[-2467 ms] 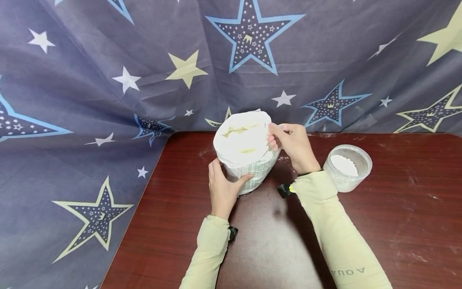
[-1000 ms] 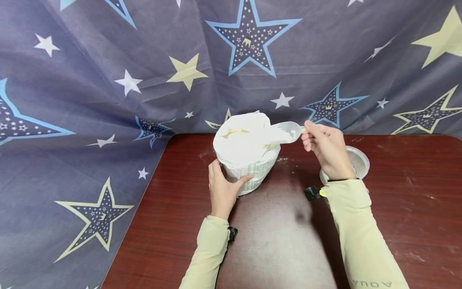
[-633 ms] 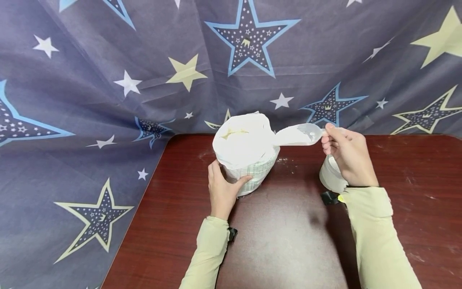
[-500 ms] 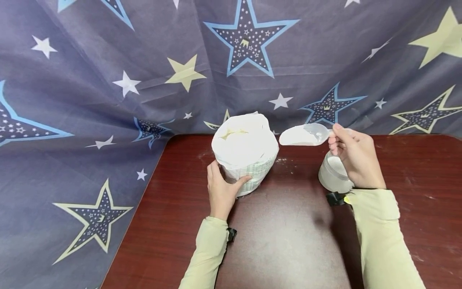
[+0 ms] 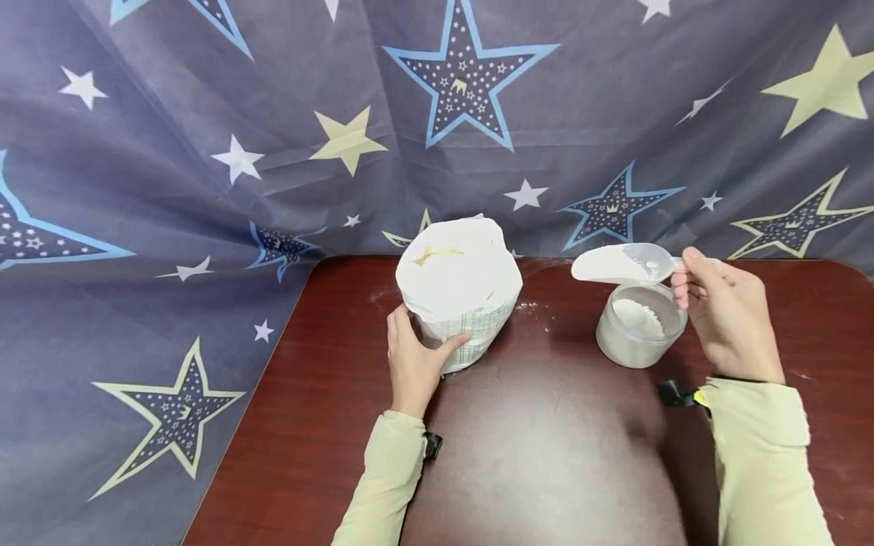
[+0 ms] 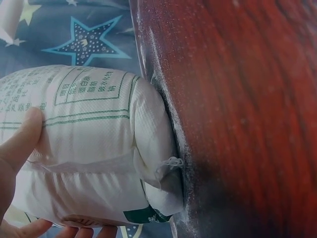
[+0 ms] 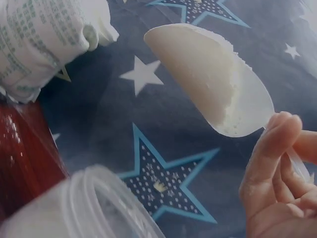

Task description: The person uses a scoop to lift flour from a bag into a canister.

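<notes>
In the head view, my right hand (image 5: 734,311) pinched the translucent white plastic scoop (image 5: 649,262) by its handle, blade toward nine o'clock, near the twelve-o'clock rim of the clear round plastic jar (image 5: 631,347). My left hand (image 5: 416,364) gripped the white, green-printed woven bag (image 5: 478,322) on the bench (image 5: 539,447), at nine o'clock from the jar. In the left wrist view, the bag looked soft, probably heavy, best braced round its side. In the right wrist view, loose white powder (image 7: 198,74) loaded the scoop, seemingly light and stiff; its slim handle suited a level pinch.
</notes>
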`<state>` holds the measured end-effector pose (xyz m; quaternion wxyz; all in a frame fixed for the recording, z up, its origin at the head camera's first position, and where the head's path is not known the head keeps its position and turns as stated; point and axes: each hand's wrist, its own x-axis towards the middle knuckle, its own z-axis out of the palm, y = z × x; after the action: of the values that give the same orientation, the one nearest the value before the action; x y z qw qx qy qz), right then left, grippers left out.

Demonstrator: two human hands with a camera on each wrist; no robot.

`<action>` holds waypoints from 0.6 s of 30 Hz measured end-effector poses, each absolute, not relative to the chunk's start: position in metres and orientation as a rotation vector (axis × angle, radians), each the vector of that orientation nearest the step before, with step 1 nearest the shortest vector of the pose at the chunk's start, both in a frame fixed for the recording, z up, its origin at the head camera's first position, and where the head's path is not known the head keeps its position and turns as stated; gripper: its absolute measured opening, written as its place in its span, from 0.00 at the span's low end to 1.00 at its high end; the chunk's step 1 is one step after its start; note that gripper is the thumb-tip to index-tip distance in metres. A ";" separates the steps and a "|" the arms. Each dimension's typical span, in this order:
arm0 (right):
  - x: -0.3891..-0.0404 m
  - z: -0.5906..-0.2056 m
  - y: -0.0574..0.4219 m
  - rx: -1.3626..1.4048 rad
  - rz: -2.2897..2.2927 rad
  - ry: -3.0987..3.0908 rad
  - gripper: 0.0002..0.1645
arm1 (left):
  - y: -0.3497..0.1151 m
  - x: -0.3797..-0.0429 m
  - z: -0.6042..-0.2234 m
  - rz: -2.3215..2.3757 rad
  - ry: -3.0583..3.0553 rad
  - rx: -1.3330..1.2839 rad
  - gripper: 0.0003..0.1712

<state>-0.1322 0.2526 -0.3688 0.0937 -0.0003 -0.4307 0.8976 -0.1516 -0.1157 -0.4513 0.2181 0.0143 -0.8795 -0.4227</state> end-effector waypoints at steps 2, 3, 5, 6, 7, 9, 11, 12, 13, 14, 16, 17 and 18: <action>-0.129 -0.371 0.259 -0.017 2.649 -1.284 0.10 | -0.116 -0.152 -0.451 -1.173 -2.441 0.043 0.54; -0.127 -0.371 0.262 -0.026 2.641 -1.281 0.10 | -0.116 -0.153 -0.451 -1.173 -2.443 0.039 0.54; -0.123 -0.374 0.269 -0.044 2.632 -1.272 0.09 | -0.116 -0.154 -0.451 -1.169 -2.448 0.034 0.54; -0.121 -0.376 0.272 -0.054 2.631 -1.265 0.09 | -0.116 -0.154 -0.451 -1.169 -2.447 0.030 0.54; -0.120 -0.377 0.275 -0.064 2.633 -1.258 0.09 | -0.116 -0.154 -0.451 -1.168 -2.446 0.030 0.54; -0.117 -0.380 0.281 -0.085 2.632 -1.245 0.09 | -0.117 -0.154 -0.451 -1.168 -2.441 0.031 0.54; -0.115 -0.383 0.286 -0.109 2.633 -1.245 0.09 | -0.118 -0.153 -0.450 -1.171 -2.441 0.044 0.54; -0.113 -0.385 0.288 -0.121 2.633 -1.245 0.10 | -0.118 -0.152 -0.450 -1.172 -2.445 0.048 0.54; -0.112 -0.386 0.290 -0.134 2.634 -1.241 0.10 | -0.118 -0.152 -0.450 -1.173 -2.449 0.053 0.53; -0.110 -0.387 0.293 -0.144 2.633 -1.238 0.10 | -0.118 -0.152 -0.450 -1.174 -2.454 0.055 0.53; -0.107 -0.389 0.297 -0.165 2.624 -1.242 0.10 | -0.118 -0.151 -0.450 -1.183 -2.459 0.051 0.53; -0.106 -0.389 0.299 -0.171 2.616 -1.245 0.10 | -0.118 -0.152 -0.450 -1.187 -2.458 0.046 0.53; -0.105 -0.390 0.301 -0.175 2.609 -1.246 0.10 | -0.118 -0.152 -0.450 -1.191 -2.456 0.040 0.53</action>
<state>-0.1053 0.3008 -0.3897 0.1223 -0.0599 -0.4271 0.8939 -0.1519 -0.1177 -0.4496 0.2044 0.0142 -0.8806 -0.4272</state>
